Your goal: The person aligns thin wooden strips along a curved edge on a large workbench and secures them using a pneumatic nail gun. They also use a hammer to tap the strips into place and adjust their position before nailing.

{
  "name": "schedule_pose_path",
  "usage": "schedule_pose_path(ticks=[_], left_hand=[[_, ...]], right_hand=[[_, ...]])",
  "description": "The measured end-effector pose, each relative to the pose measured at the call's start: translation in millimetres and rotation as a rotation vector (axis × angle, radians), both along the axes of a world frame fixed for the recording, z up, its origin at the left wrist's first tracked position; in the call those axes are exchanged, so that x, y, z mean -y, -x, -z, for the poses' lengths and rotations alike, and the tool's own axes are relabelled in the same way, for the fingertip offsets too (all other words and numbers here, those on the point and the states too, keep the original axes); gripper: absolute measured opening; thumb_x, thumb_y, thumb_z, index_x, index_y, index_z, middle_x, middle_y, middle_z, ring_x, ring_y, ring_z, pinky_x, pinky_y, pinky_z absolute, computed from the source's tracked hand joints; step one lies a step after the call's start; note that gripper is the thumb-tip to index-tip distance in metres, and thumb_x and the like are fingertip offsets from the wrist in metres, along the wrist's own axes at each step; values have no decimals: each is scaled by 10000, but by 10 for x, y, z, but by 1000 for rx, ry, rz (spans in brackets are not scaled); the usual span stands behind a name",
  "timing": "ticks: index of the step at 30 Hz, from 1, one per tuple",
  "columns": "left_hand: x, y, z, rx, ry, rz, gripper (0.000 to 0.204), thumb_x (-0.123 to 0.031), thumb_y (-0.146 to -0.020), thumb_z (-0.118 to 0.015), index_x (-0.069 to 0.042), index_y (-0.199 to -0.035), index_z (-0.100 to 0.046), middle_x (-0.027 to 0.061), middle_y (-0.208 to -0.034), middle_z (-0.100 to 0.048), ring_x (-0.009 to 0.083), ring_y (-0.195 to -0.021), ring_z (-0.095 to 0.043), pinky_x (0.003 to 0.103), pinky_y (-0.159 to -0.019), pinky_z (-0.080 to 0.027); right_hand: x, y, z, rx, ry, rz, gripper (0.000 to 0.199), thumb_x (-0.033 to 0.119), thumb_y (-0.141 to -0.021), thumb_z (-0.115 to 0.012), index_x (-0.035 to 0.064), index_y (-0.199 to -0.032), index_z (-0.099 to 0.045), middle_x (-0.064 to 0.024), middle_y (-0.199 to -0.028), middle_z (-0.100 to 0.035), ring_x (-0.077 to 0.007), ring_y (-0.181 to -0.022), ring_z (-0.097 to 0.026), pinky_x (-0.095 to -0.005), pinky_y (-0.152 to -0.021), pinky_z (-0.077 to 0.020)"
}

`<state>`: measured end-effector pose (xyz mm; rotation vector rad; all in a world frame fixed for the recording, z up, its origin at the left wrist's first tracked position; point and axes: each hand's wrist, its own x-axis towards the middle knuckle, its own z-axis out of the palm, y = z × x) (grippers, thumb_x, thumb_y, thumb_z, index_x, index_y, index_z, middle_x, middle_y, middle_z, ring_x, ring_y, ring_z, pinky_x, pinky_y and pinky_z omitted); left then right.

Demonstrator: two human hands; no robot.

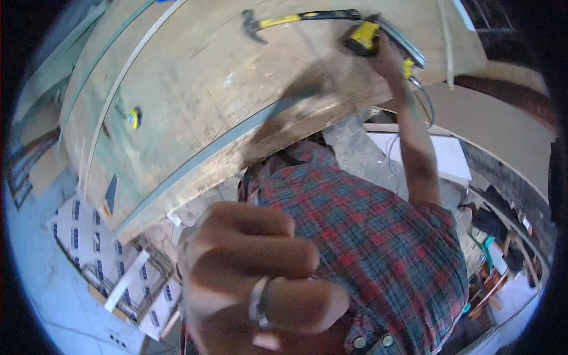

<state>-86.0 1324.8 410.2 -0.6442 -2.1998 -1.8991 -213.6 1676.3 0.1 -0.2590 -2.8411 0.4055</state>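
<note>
While your right arm reaches out over the table (195, 77), your right hand (389, 58) is closed around the nail gun (368, 35), fingers wrapped about its handle. The gun is at the table's right part, by the far side in view, its silver magazine slanting toward the table's right end. A hose (428, 100) curves down from the gun past the table's near edge.

Your left hand (254, 266) is raised close to the camera, well in front of the table's near edge, fingers curled in, a ring (258, 302) on one of them; you hide the palm, so I cannot tell if it holds anything.

On the table, left of the gun, lies your hammer (296, 19), head to the left, its handle's end close by the gun. Toward the table's left end sits a tape measure (135, 118), beside a pale strip (127, 77) running across the table. Your checked shirt (367, 236) shows below the table.
</note>
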Motion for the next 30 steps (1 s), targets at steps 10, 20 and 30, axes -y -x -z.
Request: schedule_pose_path(ticks=[10, 20, 30], left_hand=[[2595, 673, 1781, 385, 310, -217, 744, -9, -815, -674, -81, -1519, -443, 70, -1055, -633, 150, -954, -590, 290, -802, -476], [4214, -196, 3408, 94, 1097, -76, 629, -295, -798, -757, -90, -1369, -590, 226, -1242, -632, 404, -1111, -614, 477, -946, -493], [4437, -18, 3564, -55, 1083, 151, 505, -230, -860, -685, -54, -1326, -599, 165, -1248, -628, 359, -1083, -601, 457, -893, -517]], right_hand=[[310, -469, -1025, 141, 5, 158, 586, 265, -757, -777, 76, -1289, -621, -272, -975, -716, -424, -925, -709, -513, -794, -564], [1540, -2675, -1089, -52, 314, 621, 229, 108, -809, -763, -54, -958, -701, -150, -799, -730, -197, -771, -706, -392, -681, -539], [4128, -4997, -183, 268, 537, 1050, 363, 294, -763, -736, -63, -737, -677, -266, -687, -669, -386, -704, -731, -483, -608, -526]])
